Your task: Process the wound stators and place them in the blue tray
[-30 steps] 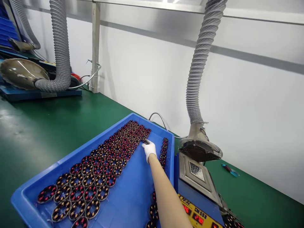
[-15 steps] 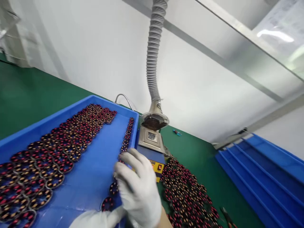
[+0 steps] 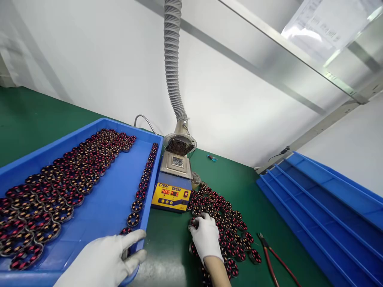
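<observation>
My left hand [image 3: 103, 259], in a white glove, lies over the near right rim of the blue tray [image 3: 98, 223], thumb and fingers bent around a dark ring coil at its fingertips, partly hidden. Inside the tray, ring coils with red and copper windings [image 3: 68, 175] fill the left side, and a single row of them [image 3: 143, 185] runs along the right wall. My right hand [image 3: 206, 235], also gloved in white, reaches onto the pile of coils [image 3: 229, 223] on the green table, its fingertips closed on a coil [image 3: 194, 222] at the pile's left edge.
A yellow and blue heating unit [image 3: 172, 193] with a lit display stands right of the tray, beneath a ribbed duct [image 3: 172, 52]. Red-handled pliers [image 3: 269, 255] lie right of the pile. Stacked blue trays [image 3: 323, 199] lean at the right; small cutters [image 3: 212, 158] lie behind.
My right hand has moved from the tray's right row to the loose pile. My left hand now shows more fully at the tray's rim. The camera view has shifted.
</observation>
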A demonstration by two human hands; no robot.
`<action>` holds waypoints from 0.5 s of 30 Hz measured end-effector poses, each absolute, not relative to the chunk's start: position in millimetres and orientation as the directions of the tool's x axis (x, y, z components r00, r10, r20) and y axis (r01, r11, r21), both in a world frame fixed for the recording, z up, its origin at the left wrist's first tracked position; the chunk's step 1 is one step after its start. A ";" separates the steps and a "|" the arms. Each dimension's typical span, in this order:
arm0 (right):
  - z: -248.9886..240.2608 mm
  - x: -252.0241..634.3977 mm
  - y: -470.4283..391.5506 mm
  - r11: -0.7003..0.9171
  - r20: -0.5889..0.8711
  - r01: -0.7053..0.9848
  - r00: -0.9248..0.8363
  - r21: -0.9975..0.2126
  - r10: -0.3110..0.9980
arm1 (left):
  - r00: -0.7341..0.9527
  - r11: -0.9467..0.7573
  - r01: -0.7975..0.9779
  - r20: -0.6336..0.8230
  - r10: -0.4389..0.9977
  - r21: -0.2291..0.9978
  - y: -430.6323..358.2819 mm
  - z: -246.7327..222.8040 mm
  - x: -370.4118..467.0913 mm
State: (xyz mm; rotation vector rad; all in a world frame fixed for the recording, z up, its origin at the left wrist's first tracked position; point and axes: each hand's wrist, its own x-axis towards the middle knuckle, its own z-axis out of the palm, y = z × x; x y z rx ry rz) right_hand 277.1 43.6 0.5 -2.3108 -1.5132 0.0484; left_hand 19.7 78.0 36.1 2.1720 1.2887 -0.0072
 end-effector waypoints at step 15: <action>124.4 212.0 68.9 0.467 0.397 -0.145 0.349 -0.872 0.849 | 0.231 -0.787 0.616 0.950 0.208 0.023 88.7 139.6 76.4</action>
